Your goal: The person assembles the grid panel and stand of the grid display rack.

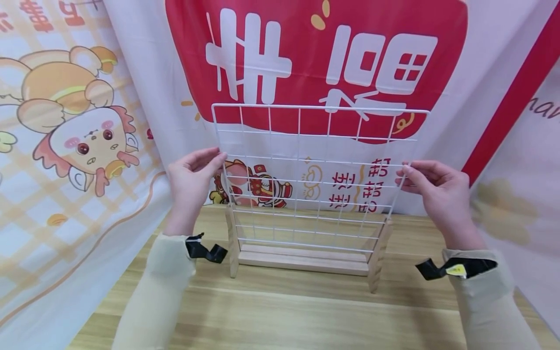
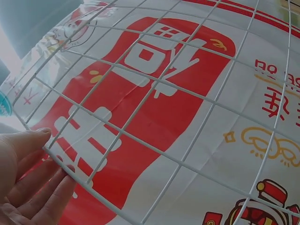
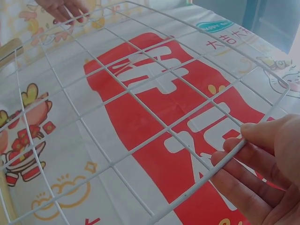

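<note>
A white wire grid panel [image 1: 298, 160] stands upright between the two end legs of a light wooden stand [image 1: 302, 263]. Its lower edge is down by the stand's crossbar. My left hand [image 1: 192, 175] pinches the panel's left side wire partway up, thumb in front and fingers behind. On the opposite side wire, at about the same height, my right hand [image 1: 442, 194] pinches with thumb and fingers. Both wrist views show the fingers round the outer wire, with the left hand [image 2: 33, 183] and right hand [image 3: 262, 173] at its edge.
The stand rests on a wood-grain table [image 1: 280, 316]. Behind it hangs a cloth backdrop with a large red printed patch [image 1: 306, 63]. A cartoon-printed cloth [image 1: 78, 155] slopes along the left, and another pale cloth [image 1: 520, 194] borders the right. Black straps hang at both wrists.
</note>
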Action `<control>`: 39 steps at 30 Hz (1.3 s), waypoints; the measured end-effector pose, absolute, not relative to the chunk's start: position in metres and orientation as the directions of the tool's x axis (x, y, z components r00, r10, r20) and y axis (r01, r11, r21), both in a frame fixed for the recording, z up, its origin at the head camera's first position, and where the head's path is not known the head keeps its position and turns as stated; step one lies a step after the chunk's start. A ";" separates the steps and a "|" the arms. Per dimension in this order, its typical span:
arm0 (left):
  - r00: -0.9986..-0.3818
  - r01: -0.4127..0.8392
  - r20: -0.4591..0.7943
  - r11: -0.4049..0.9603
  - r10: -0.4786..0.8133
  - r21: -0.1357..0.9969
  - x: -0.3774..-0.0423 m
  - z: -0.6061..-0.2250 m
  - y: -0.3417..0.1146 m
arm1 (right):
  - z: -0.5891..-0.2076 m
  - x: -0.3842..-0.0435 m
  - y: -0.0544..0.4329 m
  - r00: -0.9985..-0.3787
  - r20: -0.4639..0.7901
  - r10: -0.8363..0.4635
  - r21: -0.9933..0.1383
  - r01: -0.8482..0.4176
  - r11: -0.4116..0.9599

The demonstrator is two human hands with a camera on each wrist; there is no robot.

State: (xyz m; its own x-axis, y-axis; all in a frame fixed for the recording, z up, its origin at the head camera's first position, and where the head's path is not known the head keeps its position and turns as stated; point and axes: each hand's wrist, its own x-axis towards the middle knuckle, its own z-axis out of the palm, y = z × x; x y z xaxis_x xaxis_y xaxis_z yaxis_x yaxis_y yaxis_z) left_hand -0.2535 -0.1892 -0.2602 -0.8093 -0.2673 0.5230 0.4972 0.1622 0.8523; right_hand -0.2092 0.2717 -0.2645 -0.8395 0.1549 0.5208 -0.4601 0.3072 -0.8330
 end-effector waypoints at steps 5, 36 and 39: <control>-0.809 0.488 0.512 0.154 -0.290 0.859 -0.257 -0.260 -0.186 | -0.266 -0.209 0.271 -0.841 0.515 0.165 -0.831 -0.442 0.337; -0.825 0.477 0.484 0.099 -0.292 0.873 -0.262 -0.266 -0.185 | -0.266 -0.211 0.267 -0.837 0.495 0.232 -0.823 -0.365 0.435; -0.825 0.473 0.486 0.118 -0.289 0.873 -0.262 -0.267 -0.186 | -0.266 -0.212 0.267 -0.838 0.494 0.230 -0.825 -0.370 0.427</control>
